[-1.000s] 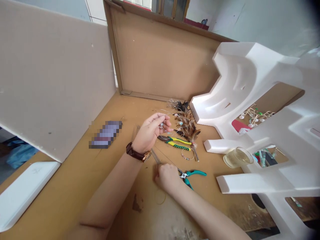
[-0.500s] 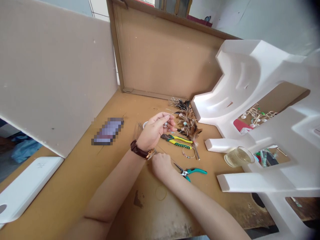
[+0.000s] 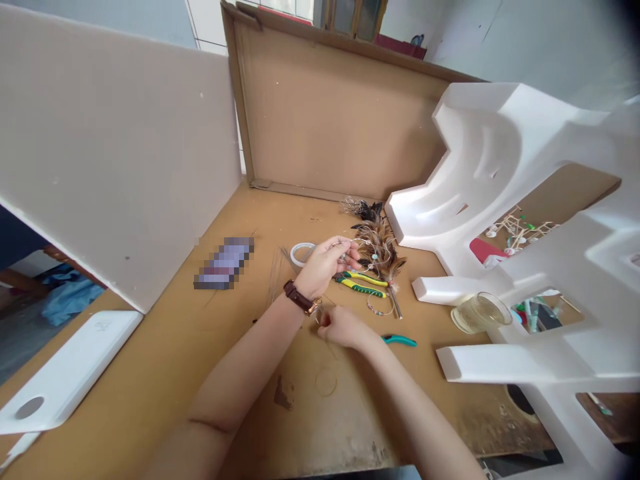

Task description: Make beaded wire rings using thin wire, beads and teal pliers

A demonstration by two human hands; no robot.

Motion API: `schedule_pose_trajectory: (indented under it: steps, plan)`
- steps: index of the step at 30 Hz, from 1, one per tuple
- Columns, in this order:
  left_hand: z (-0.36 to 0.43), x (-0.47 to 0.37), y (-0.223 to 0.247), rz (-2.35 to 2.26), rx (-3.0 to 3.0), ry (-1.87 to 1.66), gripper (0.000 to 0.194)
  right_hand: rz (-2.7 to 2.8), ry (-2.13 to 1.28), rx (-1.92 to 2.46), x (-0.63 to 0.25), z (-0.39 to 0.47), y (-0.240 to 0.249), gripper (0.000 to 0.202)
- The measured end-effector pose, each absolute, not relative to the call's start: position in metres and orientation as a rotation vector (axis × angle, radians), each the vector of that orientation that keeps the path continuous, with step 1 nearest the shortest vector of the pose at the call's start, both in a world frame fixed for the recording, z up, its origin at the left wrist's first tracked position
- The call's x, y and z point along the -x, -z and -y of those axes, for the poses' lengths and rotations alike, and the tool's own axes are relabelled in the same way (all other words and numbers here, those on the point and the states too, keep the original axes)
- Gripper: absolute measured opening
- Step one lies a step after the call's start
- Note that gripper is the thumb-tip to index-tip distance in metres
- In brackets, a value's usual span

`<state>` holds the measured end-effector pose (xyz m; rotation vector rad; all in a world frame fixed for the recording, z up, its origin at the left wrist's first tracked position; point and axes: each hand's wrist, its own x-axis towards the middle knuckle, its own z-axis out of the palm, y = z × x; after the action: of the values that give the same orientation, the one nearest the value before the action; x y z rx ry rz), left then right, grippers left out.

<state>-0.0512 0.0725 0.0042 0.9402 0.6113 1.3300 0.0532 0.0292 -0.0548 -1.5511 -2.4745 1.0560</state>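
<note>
My left hand (image 3: 323,268), with a brown-strapped watch (image 3: 300,298) at its wrist, is closed on a thin beaded wire. Loops of that beaded wire (image 3: 374,257) spread out to the right of the fingers, over brown feathers. Below and nearer to me, my right hand (image 3: 344,327) pinches a thin curved strand (image 3: 319,311), seemingly part of the wire; its fingertips are partly hidden. Yellow-and-green pliers (image 3: 367,287) lie just beyond the hands. The teal handle (image 3: 399,340) of other pliers shows behind my right forearm. A small beaded ring (image 3: 374,308) rests close by.
A feather duster (image 3: 380,243) lies against a white moulded foam piece (image 3: 480,363) on the right. There a glass (image 3: 477,313) stands tilted. On the left are a pixelated phone (image 3: 225,263), loose wires (image 3: 274,277), a white roll (image 3: 295,252) and a white slab (image 3: 75,367). Cardboard (image 3: 340,113) closes the back.
My right hand has shifted slightly right and now covers most of the teal pliers. My left hand is a little further right and lower in view, beaded wire still held. The view has shifted slightly.
</note>
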Motion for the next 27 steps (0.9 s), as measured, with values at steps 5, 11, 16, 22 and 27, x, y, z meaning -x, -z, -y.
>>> schedule_pose_trajectory:
  steps: [5, 11, 16, 22, 27]
  plan:
    - [-0.081, 0.053, 0.005, -0.652, -0.89, -1.299, 0.012, 2.029, -1.28, 1.339, -0.093, -0.025, 0.064, 0.009]
    - [-0.07, 0.049, 0.049, -0.819, -0.924, -1.08, 0.012, 1.555, -1.477, 1.131, -0.123, -0.013, 0.06, 0.017]
    - [-0.05, 0.053, 0.085, -1.01, -1.093, -0.891, 0.017, 1.335, -1.599, 1.092, -0.131, -0.004, 0.061, 0.015]
    - [-0.034, 0.066, 0.055, -1.338, -1.813, -1.001, 0.026, 1.53, -1.388, 1.33, -0.129, -0.01, 0.066, 0.015]
    - [-0.006, 0.046, 0.031, -1.154, -2.661, -0.589, 0.032, 1.62, -1.31, 1.26, -0.13, -0.019, 0.062, 0.021]
